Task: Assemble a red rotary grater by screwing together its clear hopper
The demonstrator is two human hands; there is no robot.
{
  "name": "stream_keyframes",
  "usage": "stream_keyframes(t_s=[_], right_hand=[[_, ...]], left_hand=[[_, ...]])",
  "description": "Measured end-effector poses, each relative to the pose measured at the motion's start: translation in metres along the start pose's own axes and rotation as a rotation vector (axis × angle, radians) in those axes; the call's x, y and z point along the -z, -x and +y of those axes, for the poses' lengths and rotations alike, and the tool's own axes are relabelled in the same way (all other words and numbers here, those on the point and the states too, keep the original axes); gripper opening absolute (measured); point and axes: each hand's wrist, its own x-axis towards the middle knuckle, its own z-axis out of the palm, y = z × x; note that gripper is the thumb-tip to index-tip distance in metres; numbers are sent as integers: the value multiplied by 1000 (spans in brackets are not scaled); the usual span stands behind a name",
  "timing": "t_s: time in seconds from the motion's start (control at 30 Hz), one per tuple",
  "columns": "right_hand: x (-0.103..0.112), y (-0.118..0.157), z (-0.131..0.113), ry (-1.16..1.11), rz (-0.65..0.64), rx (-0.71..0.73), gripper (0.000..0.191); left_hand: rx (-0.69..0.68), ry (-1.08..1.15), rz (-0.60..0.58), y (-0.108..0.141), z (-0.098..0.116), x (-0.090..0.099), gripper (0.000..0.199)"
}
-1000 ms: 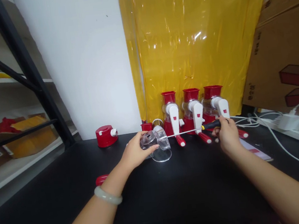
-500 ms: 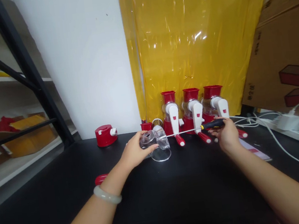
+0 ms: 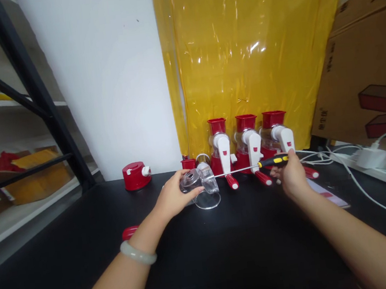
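On a black bench (image 3: pixel 244 250), three red-and-white grinders (image 3: pixel 254 148) stand at the back, apparently out of the way. To their front left, the left hand (image 3: pixel 174 193) clasps a clear plastic housing (image 3: pixel 208 184), seemingly bracing it; the right hand (image 3: pixel 293 176) grips a screwdriver (image 3: pixel 269 162), its shaft reaching the housing.

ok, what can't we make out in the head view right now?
All head view:
- screwdriver: tip too small to make out against the clear plastic part; butt end covered by the right hand
- red piece: one end behind the left forearm
- cardboard box: cut off by the right edge
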Motion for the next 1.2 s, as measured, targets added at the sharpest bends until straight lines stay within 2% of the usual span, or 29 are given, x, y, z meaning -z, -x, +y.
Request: stream_keyframes(t_s=[0.13, 0.33, 0.6, 1.03, 1.2], right_hand=[[0, -3, 1, 10, 11, -66, 48], [1, -3, 2, 15, 4, -34, 44], [0, 1, -3, -90, -41, 15, 28], [-2, 1, -6, -29, -10, -37, 29], [-5, 3, -7, 1, 30, 17, 31]], left_hand=[[2, -8, -2, -1, 0, 0, 61], [10, -15, -6, 0, 1, 0, 63], [13, -5, -6, 0, 2, 1, 63], [4, -11, -4, 0, 1, 0, 62], [0, -4, -14, 0, 4, 1, 61]])
